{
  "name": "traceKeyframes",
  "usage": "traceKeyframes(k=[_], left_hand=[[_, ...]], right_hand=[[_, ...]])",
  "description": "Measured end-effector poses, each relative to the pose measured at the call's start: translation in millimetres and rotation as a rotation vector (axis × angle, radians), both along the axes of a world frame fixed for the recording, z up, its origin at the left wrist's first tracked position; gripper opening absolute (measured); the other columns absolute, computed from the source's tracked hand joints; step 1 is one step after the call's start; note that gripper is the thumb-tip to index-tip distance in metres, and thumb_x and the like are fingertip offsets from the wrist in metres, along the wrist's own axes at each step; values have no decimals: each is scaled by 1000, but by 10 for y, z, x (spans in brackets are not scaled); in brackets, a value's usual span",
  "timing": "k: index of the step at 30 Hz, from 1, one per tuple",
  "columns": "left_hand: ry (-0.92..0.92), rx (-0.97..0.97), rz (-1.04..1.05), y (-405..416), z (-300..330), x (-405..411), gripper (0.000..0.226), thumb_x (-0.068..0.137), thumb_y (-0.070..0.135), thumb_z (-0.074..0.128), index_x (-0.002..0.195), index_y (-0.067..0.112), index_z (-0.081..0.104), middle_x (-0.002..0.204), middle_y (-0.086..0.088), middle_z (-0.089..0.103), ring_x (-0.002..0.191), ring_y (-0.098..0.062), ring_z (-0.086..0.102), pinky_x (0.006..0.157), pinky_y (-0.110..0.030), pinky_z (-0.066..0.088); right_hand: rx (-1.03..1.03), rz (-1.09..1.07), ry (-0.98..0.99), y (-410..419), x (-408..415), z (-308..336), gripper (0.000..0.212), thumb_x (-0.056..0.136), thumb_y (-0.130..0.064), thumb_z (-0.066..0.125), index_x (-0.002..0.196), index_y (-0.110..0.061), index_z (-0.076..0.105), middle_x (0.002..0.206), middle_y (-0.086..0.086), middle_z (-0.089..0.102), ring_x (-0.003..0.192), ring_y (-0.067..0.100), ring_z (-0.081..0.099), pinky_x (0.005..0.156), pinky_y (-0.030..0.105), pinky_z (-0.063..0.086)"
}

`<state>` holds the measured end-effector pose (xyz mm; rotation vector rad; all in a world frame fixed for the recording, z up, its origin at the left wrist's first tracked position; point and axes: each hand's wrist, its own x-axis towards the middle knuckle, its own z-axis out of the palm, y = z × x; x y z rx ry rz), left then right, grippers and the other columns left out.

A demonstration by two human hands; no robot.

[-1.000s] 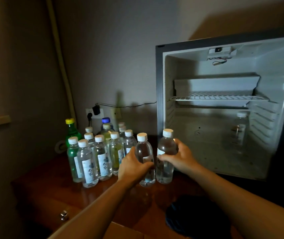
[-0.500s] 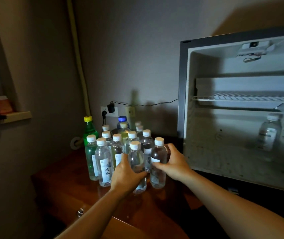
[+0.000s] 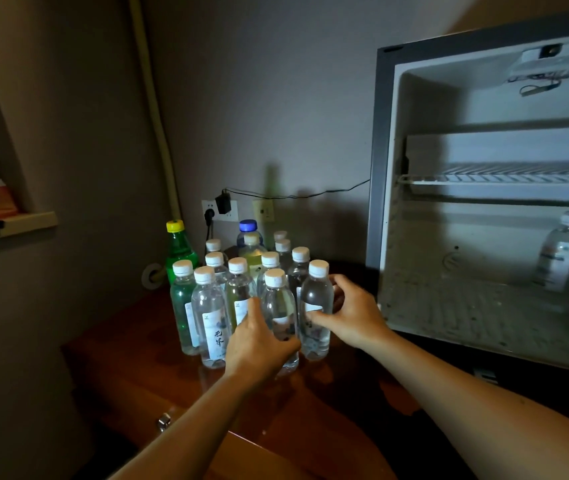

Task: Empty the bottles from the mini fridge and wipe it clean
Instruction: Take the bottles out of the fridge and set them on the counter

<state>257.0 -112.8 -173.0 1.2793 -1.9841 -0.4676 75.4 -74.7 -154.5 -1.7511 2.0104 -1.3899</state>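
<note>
The open mini fridge [image 3: 390,188] stands at the right, its white inside lit, with a wire shelf [image 3: 504,176]. One clear bottle [image 3: 565,252] with a white cap stands inside at the back right. A cluster of several clear white-capped bottles stands on the wooden tabletop [image 3: 310,403] to the left of the fridge. My left hand [image 3: 259,344] grips the front bottle [image 3: 278,306]. My right hand [image 3: 352,311] grips the bottle beside it [image 3: 316,299], at the cluster's right edge. Both bottles stand upright on the wood.
A green bottle [image 3: 177,245] with a yellow cap and a blue-capped bottle [image 3: 248,228] stand at the back of the cluster. A wall socket with a black plug [image 3: 222,204] and cable is behind. A ledge [image 3: 13,225] juts out at left. A drawer knob [image 3: 164,420] sits below the tabletop.
Both hands have carried the two bottles leftward and set them against the cluster. The view has swung left, so the fridge now sits further right.
</note>
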Motion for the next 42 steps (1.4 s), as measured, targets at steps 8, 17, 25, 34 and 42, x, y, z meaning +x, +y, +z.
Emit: traceKeyframes(k=[8, 17, 25, 34, 42], left_hand=[[-15, -11, -3, -34, 0, -11, 77, 67, 50, 75, 122, 28, 25, 93, 8, 62, 80, -12, 62, 67, -34, 56], [-5, -27, -31, -52, -30, -10, 78, 66, 49, 75, 120, 32, 22, 93, 10, 59, 80, -10, 61, 66, -31, 55], [17, -2, -38, -151, -98, -22, 70, 60, 49, 75, 111, 36, 29, 89, 8, 65, 76, -11, 64, 64, -38, 59], [45, 4, -57, -151, -134, -16, 72, 58, 49, 76, 114, 34, 32, 90, 10, 65, 76, -7, 64, 64, -32, 59], [52, 47, -59, -92, -89, -79, 75, 51, 57, 72, 113, 34, 36, 87, 10, 66, 76, -6, 66, 68, -37, 60]], right_hand=[[-12, 3, -8, -106, 37, -38, 47, 70, -28, 82, 106, -27, 52, 97, -13, 62, 82, 4, 59, 63, 17, 42], [35, -129, 8, -371, -61, -69, 51, 76, -33, 78, 116, -28, 48, 114, -2, 61, 107, 19, 59, 86, 34, 51], [48, -176, -9, -523, -52, -51, 61, 83, -31, 73, 137, -25, 44, 128, 5, 54, 119, 25, 53, 93, 33, 44], [55, -174, -17, -573, -13, -26, 62, 87, -28, 70, 142, -26, 40, 136, 6, 49, 123, 26, 52, 93, 34, 43], [42, -219, 56, -431, -96, 92, 78, 87, -35, 69, 148, -19, 23, 146, 9, 37, 133, 29, 42, 102, 39, 41]])
